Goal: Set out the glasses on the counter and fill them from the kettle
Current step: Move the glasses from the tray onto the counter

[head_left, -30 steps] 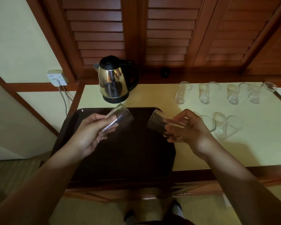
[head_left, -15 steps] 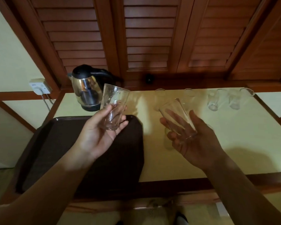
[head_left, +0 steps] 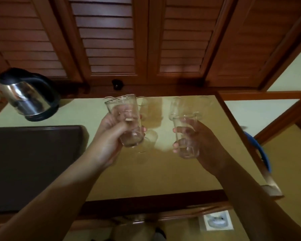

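Observation:
My left hand [head_left: 109,136] grips a clear empty glass [head_left: 124,119], held upright above the middle of the pale counter [head_left: 160,174]. My right hand [head_left: 203,146] holds a second clear glass [head_left: 185,136], also upright, a little lower and to the right. Behind and between them several more glasses [head_left: 146,108] stand on the counter, blurred and partly hidden by my hands. The steel kettle [head_left: 27,96] with its black lid and handle sits on its base at the far left of the counter.
A dark brown tray [head_left: 33,162] lies on the counter's left part, just left of my left forearm. Wooden louvred doors [head_left: 111,40] close off the back. The counter's wooden edge [head_left: 146,204] runs along the front; a blue curved object [head_left: 262,155] sits past the right edge.
Both hands have carried their glasses from over the tray rightward over the counter and turned them upright. The view has swung right, so the kettle and tray now sit at the left.

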